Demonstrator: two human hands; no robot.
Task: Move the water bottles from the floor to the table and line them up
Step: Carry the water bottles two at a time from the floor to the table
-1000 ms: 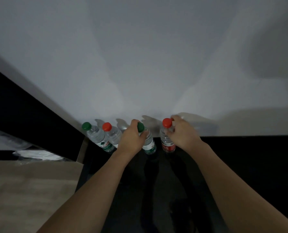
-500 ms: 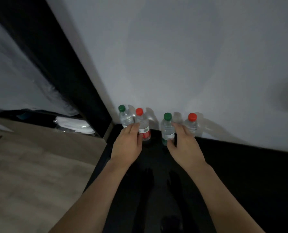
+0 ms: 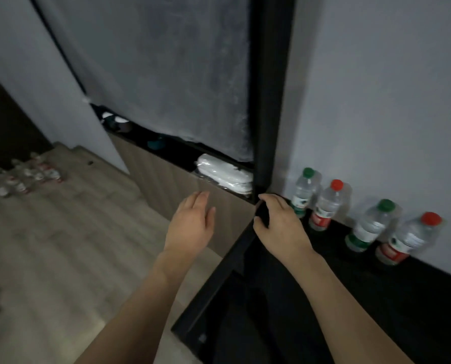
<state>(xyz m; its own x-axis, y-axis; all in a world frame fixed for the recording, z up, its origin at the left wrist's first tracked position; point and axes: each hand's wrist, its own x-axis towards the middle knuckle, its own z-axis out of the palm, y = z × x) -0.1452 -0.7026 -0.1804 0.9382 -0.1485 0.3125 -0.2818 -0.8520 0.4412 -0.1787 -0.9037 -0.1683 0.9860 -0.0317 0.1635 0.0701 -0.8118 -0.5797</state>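
- Two bare hands reached forward over the near left corner of the black table (image 3: 376, 298), and neither held anything.
- Left hand (image 3: 190, 224) hung in the air above the wooden floor (image 3: 48, 258), just left of the table edge, fingers straight and loosely together, palm down.
- Right hand (image 3: 279, 224) sat over the table's corner with its fingers loosely curled and spread; whether the fingertips touched the dark edge could not be told.
- Four water bottles stood upright on the table in a row against the pale wall (image 3: 376, 101), all to the right of the right hand.
- Nearest that hand was the first green-capped bottle (image 3: 304, 191), just beside its knuckles but apart from them, wearing a white and green label.
- Next came the first red-capped bottle (image 3: 325, 206) with a white and red label, close beside the first.
- After a wider gap stood the second green-capped bottle (image 3: 368, 225), then the second red-capped bottle (image 3: 405, 240), farthest from both hands.
- Print on all four labels was too blurred to read, so no brand could be made out.
- More bottles on the floor (image 3: 22, 177) sat in a blurred cluster far off to the left, well apart from either hand; red labels showed on several.
- Beyond the hands a black upright post (image 3: 269, 101) rose at the table's far corner, and a folded white bundle (image 3: 224, 174) lay on a dark ledge behind it.
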